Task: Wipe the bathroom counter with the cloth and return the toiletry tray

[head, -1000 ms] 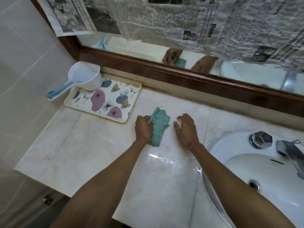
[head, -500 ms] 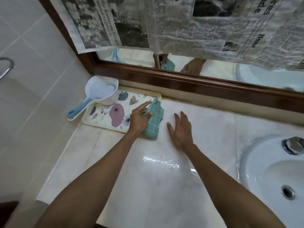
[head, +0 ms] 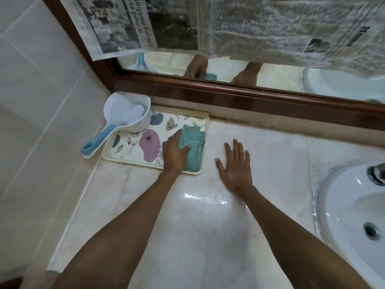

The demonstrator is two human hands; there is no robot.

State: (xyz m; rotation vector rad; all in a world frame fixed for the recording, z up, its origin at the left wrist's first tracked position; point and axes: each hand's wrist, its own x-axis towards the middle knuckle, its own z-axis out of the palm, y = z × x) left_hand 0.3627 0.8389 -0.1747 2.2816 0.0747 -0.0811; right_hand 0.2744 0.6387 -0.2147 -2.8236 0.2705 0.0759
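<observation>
A folded teal checked cloth (head: 193, 149) lies on the right end of the floral tray (head: 135, 147), which sits at the counter's back left corner against the mirror frame. My left hand (head: 174, 156) rests on the cloth's left side, thumb over it, holding it down on the tray. My right hand (head: 234, 165) lies flat on the marble counter (head: 187, 236) to the right of the tray, fingers spread, holding nothing.
A white water scoop with a blue handle (head: 127, 115) sits on the tray's far left end. A white sink basin (head: 352, 215) with a tap is at the right. A wet patch (head: 206, 198) glistens mid-counter. Above, a wood-framed mirror (head: 229, 94) is partly covered with newspaper.
My left hand carried the cloth from the counter leftward onto the tray's right end. My right hand followed left and flattened on the counter. The view shifted left.
</observation>
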